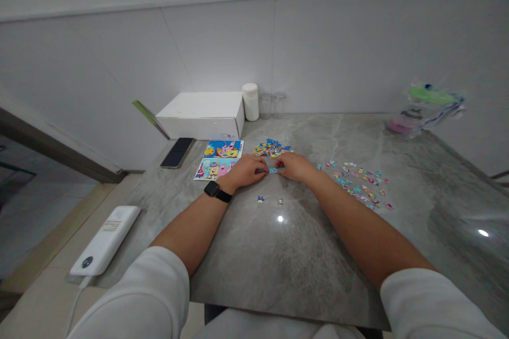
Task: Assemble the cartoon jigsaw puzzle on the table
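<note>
My left hand (251, 169), a black watch on its wrist, rests low over the table with its fingers closed at the left end of a short strip of light-blue jigsaw puzzle pieces (273, 170). From the other side, my right hand (294, 165) pinches the strip's right end. The fingers partly cover the strip. Just behind the hands lies a heap of blue and yellow puzzle pieces (272, 147). Nearer me are two loose pieces, a purple-blue one (260, 199) and a pale one (280, 201). Two cartoon picture cards (223, 149) lie left, the nearer partly hidden by my left hand.
Scattered pastel puzzle pieces (360, 183) lie to the right. A phone (177, 152), a white box (201, 111), a white bottle (250, 101) and two clear jars (279, 105) stand or lie behind. A white power strip (107, 241) is left; a plastic bag (423, 111) sits back right.
</note>
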`<state>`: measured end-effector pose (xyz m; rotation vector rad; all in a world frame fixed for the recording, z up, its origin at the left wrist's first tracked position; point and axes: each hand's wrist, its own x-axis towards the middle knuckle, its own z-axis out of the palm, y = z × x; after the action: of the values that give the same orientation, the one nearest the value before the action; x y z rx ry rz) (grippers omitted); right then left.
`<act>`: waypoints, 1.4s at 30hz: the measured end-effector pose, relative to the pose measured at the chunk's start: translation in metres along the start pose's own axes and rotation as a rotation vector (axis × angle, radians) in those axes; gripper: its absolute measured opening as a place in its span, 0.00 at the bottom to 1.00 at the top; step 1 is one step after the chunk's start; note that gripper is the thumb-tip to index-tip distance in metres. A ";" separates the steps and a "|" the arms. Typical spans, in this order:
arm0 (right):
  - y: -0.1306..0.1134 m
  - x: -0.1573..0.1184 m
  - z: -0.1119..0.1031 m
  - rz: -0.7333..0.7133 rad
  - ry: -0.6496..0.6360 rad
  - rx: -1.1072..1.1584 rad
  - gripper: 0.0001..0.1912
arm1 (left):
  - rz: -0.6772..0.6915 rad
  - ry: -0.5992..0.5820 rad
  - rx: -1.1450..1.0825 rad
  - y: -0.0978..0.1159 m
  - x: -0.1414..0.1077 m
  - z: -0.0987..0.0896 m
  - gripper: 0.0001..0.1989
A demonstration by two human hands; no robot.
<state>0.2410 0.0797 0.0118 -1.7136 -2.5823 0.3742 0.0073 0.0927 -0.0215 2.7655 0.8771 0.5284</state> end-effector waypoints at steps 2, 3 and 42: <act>-0.001 0.000 -0.001 -0.005 0.001 -0.003 0.11 | 0.006 0.001 -0.004 0.000 0.000 0.001 0.09; -0.002 -0.001 -0.001 -0.005 0.000 -0.005 0.11 | 0.009 0.000 -0.004 -0.001 0.000 0.001 0.09; 0.029 0.001 -0.008 0.107 -0.137 -0.094 0.11 | -0.017 -0.045 0.085 0.017 0.000 -0.004 0.17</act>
<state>0.2678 0.0930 0.0139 -1.9292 -2.6483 0.3924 0.0146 0.0795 -0.0134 2.8317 0.9325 0.4345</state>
